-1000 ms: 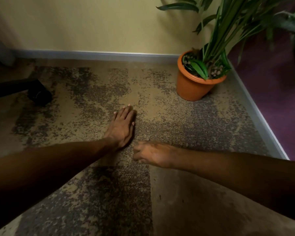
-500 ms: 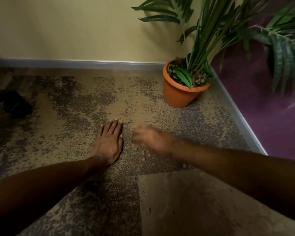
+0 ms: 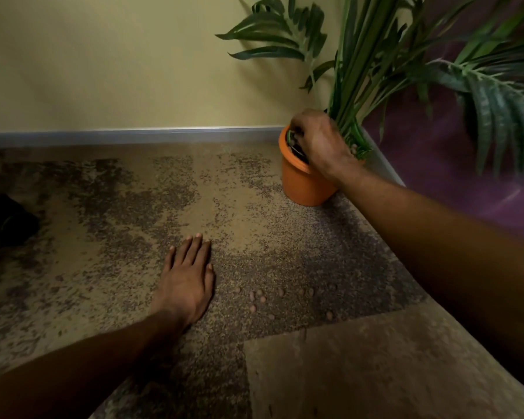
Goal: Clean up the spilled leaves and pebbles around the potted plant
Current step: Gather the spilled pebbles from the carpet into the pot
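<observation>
An orange pot (image 3: 303,186) with a tall green palm plant (image 3: 372,55) stands in the corner of the carpet. My right hand (image 3: 318,143) hovers over the pot's rim, fingers curled down among the stems. What the fingers hold is hidden. Several small brown pebbles (image 3: 260,297) lie scattered on the carpet, well in front of the pot. Just left of them my left hand (image 3: 188,279) lies flat, palm down on the carpet, holding nothing. I see no loose leaves on the floor.
A yellow wall with a grey baseboard (image 3: 164,134) runs along the back. A purple wall (image 3: 466,192) closes the right side. A black object (image 3: 6,219) sits on the carpet at the far left. Palm fronds (image 3: 496,95) overhang the right side.
My right hand has lifted off the carpet by the pebbles and moved up and right to the pot. My left hand stays flat on the carpet.
</observation>
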